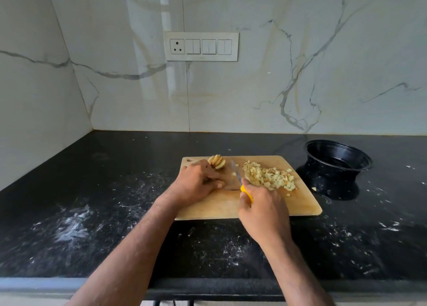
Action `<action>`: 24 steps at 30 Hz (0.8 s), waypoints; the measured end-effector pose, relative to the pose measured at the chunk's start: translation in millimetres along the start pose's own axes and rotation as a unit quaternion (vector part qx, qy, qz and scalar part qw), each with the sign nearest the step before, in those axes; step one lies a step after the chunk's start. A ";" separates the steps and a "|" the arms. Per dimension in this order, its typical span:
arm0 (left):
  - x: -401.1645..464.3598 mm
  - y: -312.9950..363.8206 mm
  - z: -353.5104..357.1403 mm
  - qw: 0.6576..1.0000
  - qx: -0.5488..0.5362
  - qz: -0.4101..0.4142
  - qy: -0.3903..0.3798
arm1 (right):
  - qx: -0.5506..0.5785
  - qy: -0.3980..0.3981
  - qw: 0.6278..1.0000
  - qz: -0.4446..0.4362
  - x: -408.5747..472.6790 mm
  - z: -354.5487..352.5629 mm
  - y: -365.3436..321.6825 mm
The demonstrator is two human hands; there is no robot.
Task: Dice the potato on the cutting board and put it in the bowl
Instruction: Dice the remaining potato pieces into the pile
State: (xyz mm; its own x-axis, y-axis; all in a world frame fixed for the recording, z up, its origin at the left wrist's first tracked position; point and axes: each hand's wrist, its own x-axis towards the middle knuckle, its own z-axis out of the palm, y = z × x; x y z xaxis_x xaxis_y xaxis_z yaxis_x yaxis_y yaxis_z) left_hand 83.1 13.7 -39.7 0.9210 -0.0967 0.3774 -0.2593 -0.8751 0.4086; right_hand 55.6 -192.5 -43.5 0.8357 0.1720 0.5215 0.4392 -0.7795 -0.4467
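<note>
Left hand (196, 183) steadying potato slices (216, 162), right hand (263, 209) gripping knife (238, 177), diced potato (269, 175) beside

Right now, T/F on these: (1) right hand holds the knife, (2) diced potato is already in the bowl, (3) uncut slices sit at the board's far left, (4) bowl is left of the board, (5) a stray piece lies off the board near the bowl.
1. True: the right hand grips the yellow-handled knife.
2. False: the diced potato pile lies on the cutting board; the black bowl looks empty.
3. True: the potato slices sit by the far left corner, at the left hand.
4. False: the bowl stands on the counter right of the board.
5. True: a stray potato piece lies on the counter beside the bowl.
</note>
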 end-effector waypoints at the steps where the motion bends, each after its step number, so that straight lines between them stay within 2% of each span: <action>1: 0.9 -0.5 -1.3 1.000 -0.010 0.008 -0.005 | -0.014 -0.007 1.000 -0.008 -1.5 0.5 0.2; 5: -1.1 0.7 -5.0 0.999 -0.006 0.042 -0.009 | -0.043 -0.038 0.998 -0.022 -7.7 2.2 0.5; 8: -4.4 7.1 -3.9 0.998 0.048 -0.015 0.042 | -0.038 -0.045 0.998 -0.006 -7.9 3.5 -0.2; 11: -1.1 21.2 2.7 0.986 0.141 -0.074 0.046 | -0.039 -0.023 0.999 0.014 -7.9 4.6 1.0; 15: 2.6 28.5 11.4 0.988 0.116 -0.082 0.066 | -0.035 -0.014 0.999 0.016 -8.3 5.7 1.9; 24: -1.5 21.0 5.7 0.998 0.033 0.043 0.037 | -0.056 -0.010 0.998 -0.001 -7.1 11.7 6.0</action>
State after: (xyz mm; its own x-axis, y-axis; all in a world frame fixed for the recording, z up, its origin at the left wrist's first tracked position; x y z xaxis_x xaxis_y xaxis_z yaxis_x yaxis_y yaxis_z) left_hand 78.0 -7.2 -36.5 0.8714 -0.1406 0.4700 -0.3150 -0.8948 0.3165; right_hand 56.2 -191.4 -58.4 0.8415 0.1848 0.5077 0.4022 -0.8418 -0.3601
